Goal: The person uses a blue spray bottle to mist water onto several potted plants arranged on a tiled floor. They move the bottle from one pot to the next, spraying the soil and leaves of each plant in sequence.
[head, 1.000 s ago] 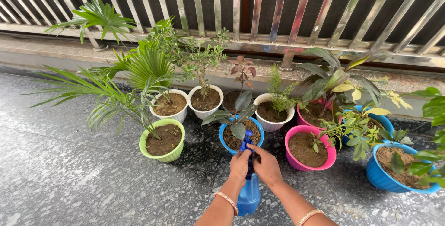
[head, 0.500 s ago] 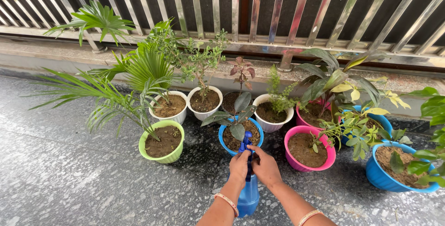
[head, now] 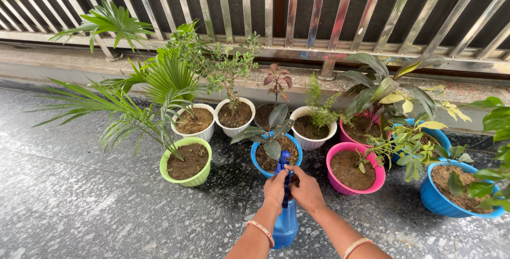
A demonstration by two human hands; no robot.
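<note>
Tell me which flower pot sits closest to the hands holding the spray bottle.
The blue pot with the broad dark-leaved plant, directly ahead of the blue spray bottle that the left hand and right hand grip. The green pot and pink pot stand off to either side.

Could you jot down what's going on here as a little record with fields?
Place: speckled stone floor beside a metal railing
Left hand: grips the neck of a blue spray bottle
Right hand: on the bottle's nozzle end
Nozzle aims at: blue pot with a dark-leaved plant
Beside it: green pot, pink pot
Wrists: bangles on both
</note>
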